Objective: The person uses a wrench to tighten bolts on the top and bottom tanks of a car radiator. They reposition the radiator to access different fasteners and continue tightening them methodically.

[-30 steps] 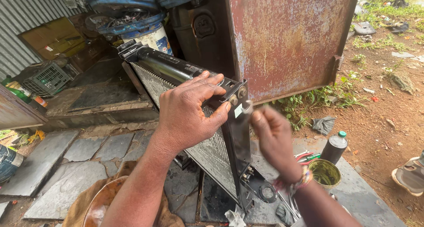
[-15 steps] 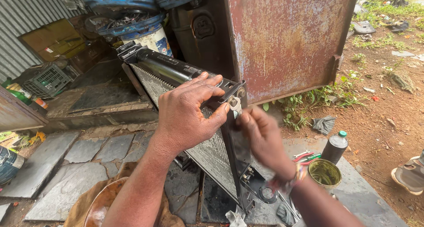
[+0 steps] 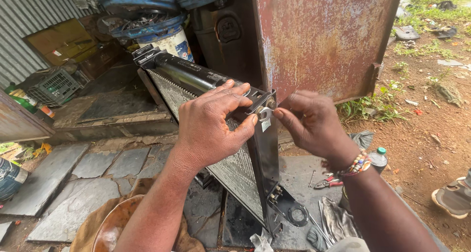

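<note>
A car radiator (image 3: pixel 240 168) stands upright on stone slabs, with a black top tank (image 3: pixel 189 75) and a black side bracket. My left hand (image 3: pixel 213 124) grips the top corner of the radiator, thumb against a small metal fitting (image 3: pixel 265 114) at that corner. My right hand (image 3: pixel 311 122) pinches the same fitting from the right with its fingertips. A beaded bracelet sits on my right wrist.
A rusty metal panel (image 3: pixel 328 41) rises right behind the radiator. Pliers (image 3: pixel 327 182) and a dark bottle with a green cap (image 3: pixel 379 159) lie on the slab at the right. A green crate (image 3: pixel 54 86) and blue tubs are at the left rear. Someone's shoe (image 3: pixel 454 198) is at the far right.
My right hand has moved left and up to the radiator's top corner and now pinches the small fitting. My left hand has kept its grip.
</note>
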